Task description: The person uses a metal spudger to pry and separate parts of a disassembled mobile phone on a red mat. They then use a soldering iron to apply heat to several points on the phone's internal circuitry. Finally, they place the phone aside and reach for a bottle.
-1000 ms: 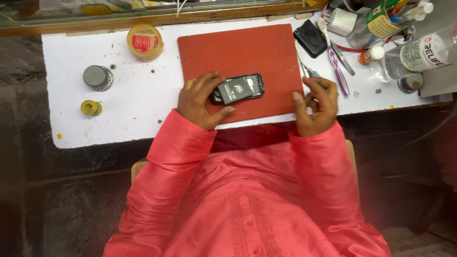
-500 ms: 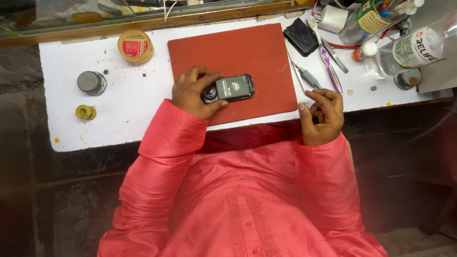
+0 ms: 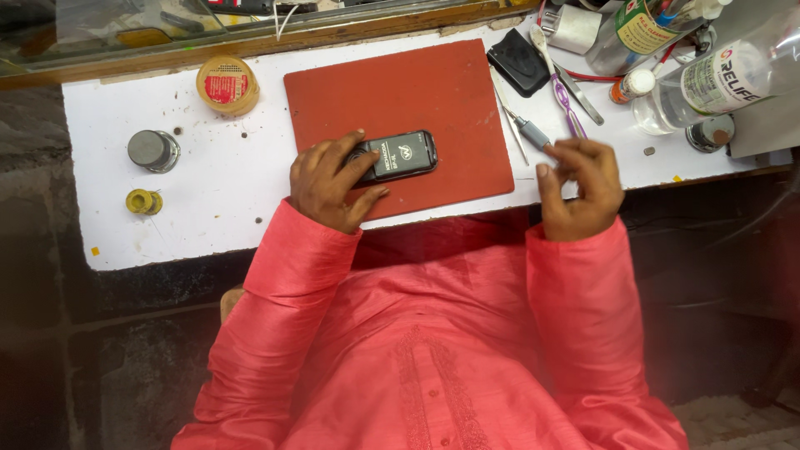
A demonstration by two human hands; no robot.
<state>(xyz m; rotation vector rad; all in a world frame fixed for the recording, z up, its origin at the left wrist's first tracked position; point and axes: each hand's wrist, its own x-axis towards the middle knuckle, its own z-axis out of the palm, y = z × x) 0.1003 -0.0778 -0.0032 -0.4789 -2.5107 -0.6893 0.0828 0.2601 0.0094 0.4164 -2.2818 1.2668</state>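
Note:
A small dark phone (image 3: pixel 406 155) lies back-up on a red mat (image 3: pixel 400 83) on the white bench. My left hand (image 3: pixel 329 183) grips its left end, thumb and fingers around the camera corner. My right hand (image 3: pixel 579 187) hovers off the mat's right edge, fingers loosely curled and apart with nothing in them. Its fingertips are just short of the handle of a thin grey screwdriver (image 3: pixel 533 132). Red sleeves cover both my forearms.
Beside the screwdriver lie thin tweezers (image 3: pixel 508 117), a purple toothbrush (image 3: pixel 565 100) and a black pouch (image 3: pixel 518 60). Clear bottles (image 3: pixel 717 79) and jars crowd the right end. At left are a yellow round tin (image 3: pixel 227 83), a grey metal cylinder (image 3: pixel 152 150) and a small yellow reel (image 3: pixel 143 201).
My right hand left the mat's front right corner and moved right and up toward the screwdriver. My left hand stayed on the phone, which turned slightly.

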